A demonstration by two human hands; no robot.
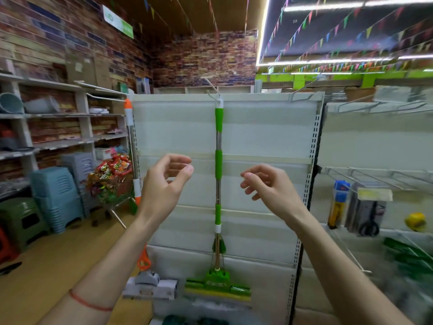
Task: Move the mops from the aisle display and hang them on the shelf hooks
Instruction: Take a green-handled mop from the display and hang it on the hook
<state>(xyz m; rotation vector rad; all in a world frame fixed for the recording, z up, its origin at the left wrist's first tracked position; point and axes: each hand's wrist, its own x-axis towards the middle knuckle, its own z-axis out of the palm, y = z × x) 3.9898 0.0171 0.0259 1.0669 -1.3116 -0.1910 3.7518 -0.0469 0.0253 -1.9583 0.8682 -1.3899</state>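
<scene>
1. Brick-patterned walls (203, 59) and strings of coloured pennants (339, 26) framed a shop aisle, with a white shelf panel (264, 137) standing straight ahead.
2. On that panel, a green mop (218, 165) hung upright from a hook (214, 91) at the top edge, its sponge head (217, 288) low near the base.
3. The left hand (164, 184) was raised just left of the mop handle, fingers loosely curled and thumb apart, holding nothing and not touching the handle.
4. The right hand (267, 186) was raised just right of the handle, likewise half open with fingers bent, empty and clear of the mop.
5. A red string (90, 303) circled the left forearm.
6. An orange mop (133, 156) stood along the left edge of the panel, its grey head (150, 288) resting near the floor.
7. Stacked plastic stools (56, 198) sat on the floor to the left, beside a cart of snack packets (112, 174).
8. Wire hooks (375, 174) jutted from the shelf on the right, with some packaged goods (339, 202) hanging below them.
</scene>
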